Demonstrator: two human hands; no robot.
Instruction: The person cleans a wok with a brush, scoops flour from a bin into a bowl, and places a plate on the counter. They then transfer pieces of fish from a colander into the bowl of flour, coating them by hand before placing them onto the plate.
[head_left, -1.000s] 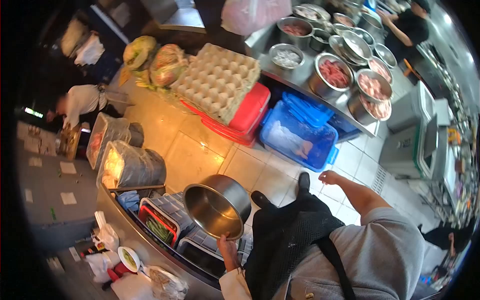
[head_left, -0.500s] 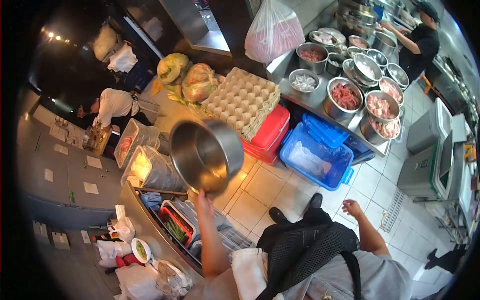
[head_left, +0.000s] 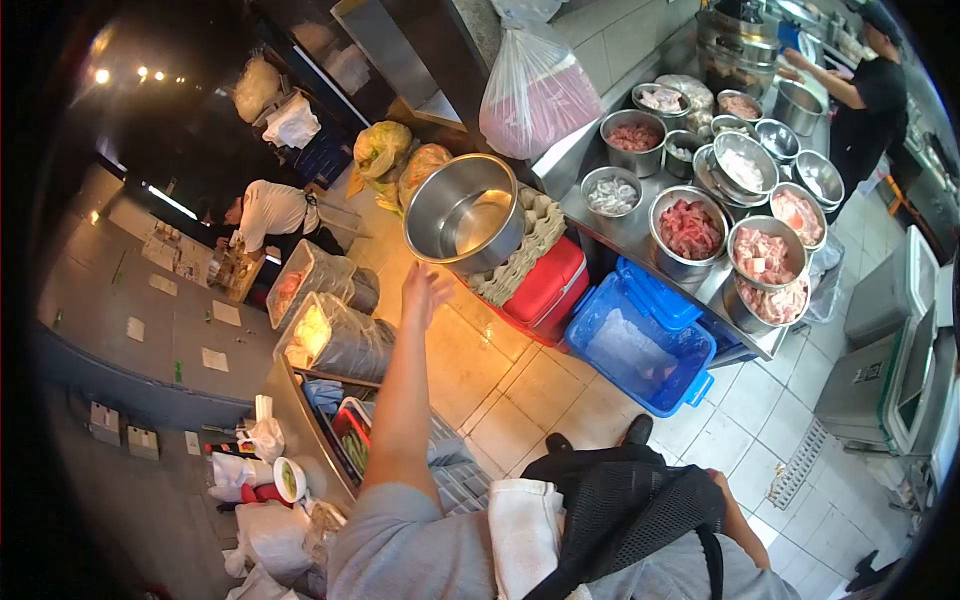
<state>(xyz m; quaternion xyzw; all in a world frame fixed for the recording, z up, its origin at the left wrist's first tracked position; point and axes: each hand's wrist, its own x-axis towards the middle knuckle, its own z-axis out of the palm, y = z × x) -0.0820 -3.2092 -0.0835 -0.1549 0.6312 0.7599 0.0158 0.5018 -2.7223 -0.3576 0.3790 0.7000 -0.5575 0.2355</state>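
Observation:
A deep steel pot [head_left: 465,215] sits tilted on the stacked cardboard egg trays [head_left: 535,235], which rest on a red cooler box [head_left: 545,295]. My left hand [head_left: 425,295] is stretched out just below the pot's near side, fingers apart and holding nothing. Down at my side, my right hand [head_left: 716,482] shows only in part beside the black mesh apron [head_left: 630,500]; its fingers are hidden. Behind the pot lie wrapped cabbages [head_left: 380,150].
A steel counter [head_left: 640,235] on the right carries several bowls of raw meat [head_left: 690,230]. In front of it stands a blue tub [head_left: 640,350] with white powder. A pink-filled plastic bag [head_left: 540,90] hangs above. Two people work farther off, a white-shirted person [head_left: 275,215] and a black-shirted one [head_left: 875,100].
The steel pot has gone from my left hand onto the egg trays, and that hand has let go of it. My right hand has dropped back beside the apron. The view has shifted slightly.

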